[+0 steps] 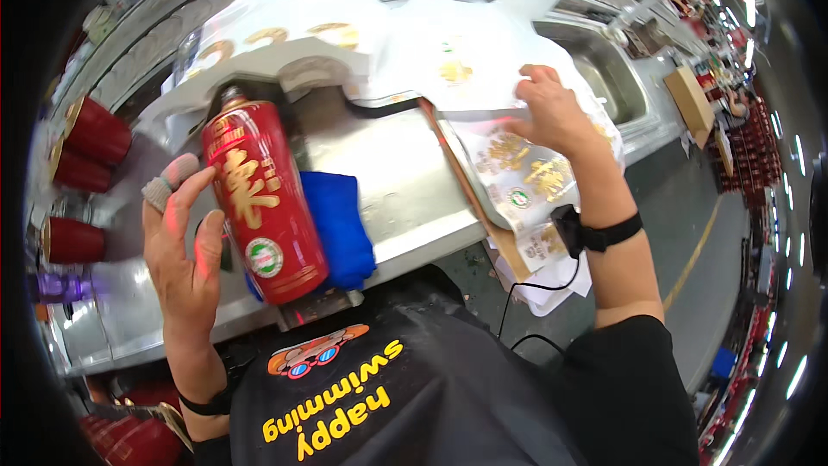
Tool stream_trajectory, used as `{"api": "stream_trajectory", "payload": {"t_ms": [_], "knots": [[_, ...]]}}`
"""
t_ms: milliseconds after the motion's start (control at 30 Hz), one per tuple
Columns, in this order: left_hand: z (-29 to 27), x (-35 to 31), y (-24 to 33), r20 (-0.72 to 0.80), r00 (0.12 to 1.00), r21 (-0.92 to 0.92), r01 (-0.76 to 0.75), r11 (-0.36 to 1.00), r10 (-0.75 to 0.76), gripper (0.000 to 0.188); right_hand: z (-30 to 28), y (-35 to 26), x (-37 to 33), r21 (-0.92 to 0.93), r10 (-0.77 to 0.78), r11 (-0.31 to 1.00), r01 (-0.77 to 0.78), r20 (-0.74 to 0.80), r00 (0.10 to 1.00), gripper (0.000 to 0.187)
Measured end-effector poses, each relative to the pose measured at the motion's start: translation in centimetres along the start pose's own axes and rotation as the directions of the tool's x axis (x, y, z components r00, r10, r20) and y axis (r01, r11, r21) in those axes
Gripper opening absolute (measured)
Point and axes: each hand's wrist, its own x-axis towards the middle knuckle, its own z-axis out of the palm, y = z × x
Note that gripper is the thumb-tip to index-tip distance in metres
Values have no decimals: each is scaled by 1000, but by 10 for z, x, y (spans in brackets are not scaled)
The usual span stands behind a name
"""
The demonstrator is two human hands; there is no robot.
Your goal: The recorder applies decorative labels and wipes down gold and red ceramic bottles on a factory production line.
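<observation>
1. Lying left of the middle of the frame, the red bottle (263, 207) is seen with its neck toward the upper left and a blue cloth (343, 224) beside it.
2. The left hand (183, 263) is opened by the bottle; whether it is touched cannot be told. The right hand (556, 116) is spread over the gold-marked sheet (526, 174), with nothing seen gripped.
3. The bottle should be kept still, and the sheet should be touched gently, so creases are avoided.
4. A shiny metal table (366, 142) is used, with a sink (634, 91) at upper right.
5. Grey floor (660, 207) is shown at right.
</observation>
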Motion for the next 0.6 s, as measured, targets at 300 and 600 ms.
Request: {"api": "stream_trajectory", "payload": {"t_ms": [300, 600], "knots": [[19, 17, 24, -13, 999, -125, -34, 992, 32, 28, 1, 93, 15, 147, -26, 986, 76, -320, 947, 6], [26, 25, 51, 38, 998, -29, -51, 998, 52, 26, 8, 50, -3, 35, -56, 998, 54, 76, 996, 30]]}}
